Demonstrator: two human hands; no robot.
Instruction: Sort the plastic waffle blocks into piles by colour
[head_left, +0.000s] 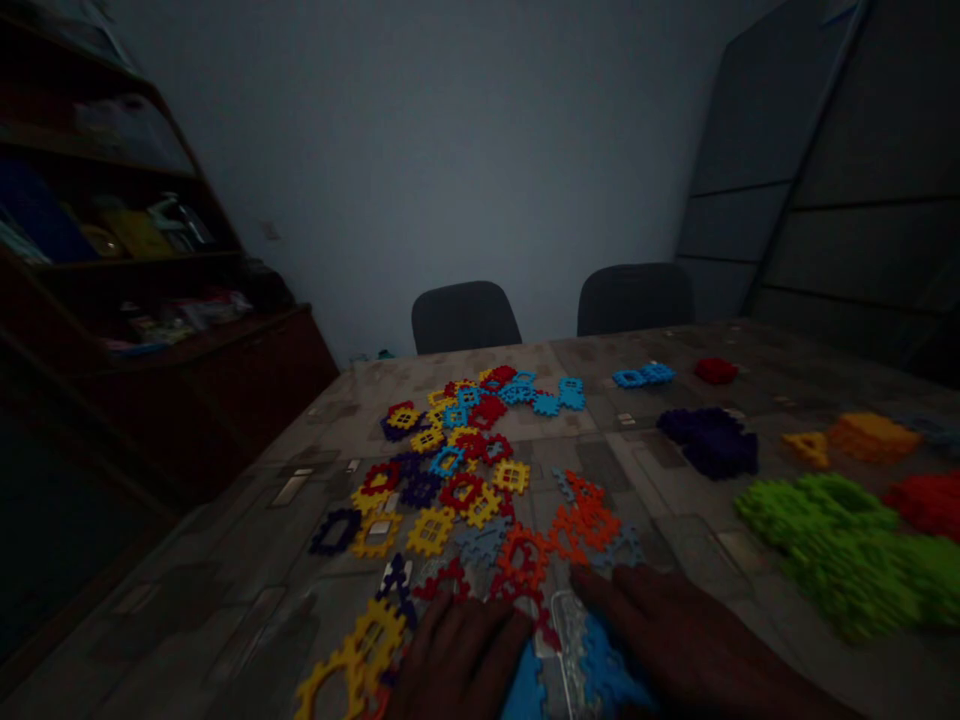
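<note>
Interlocking plastic tiles with toothed edges lie spread over the table. My left hand (463,650) rests at the near edge with fingers stretched over the pile, and a blue tile (527,688) shows beside its thumb. Opposite it, my right hand (660,625) lies low with fingers extended; more blue tiles (606,662) sit under and beside its palm. Whether it presses on them I cannot tell. Just beyond its fingertips are orange tiles (581,525) and grey tiles (624,545). Red tiles (444,580) touch or nearly touch the left fingertips. Yellow tiles (375,632) lie to the left of that hand.
Mixed red, yellow, purple and blue tiles (461,490) reach toward the far side. On the right stand sorted piles: green (832,550), dark purple (709,440), orange-yellow (874,437) and red (930,503). Two chairs (465,315) are behind the table; a shelf unit (285,340) stands left.
</note>
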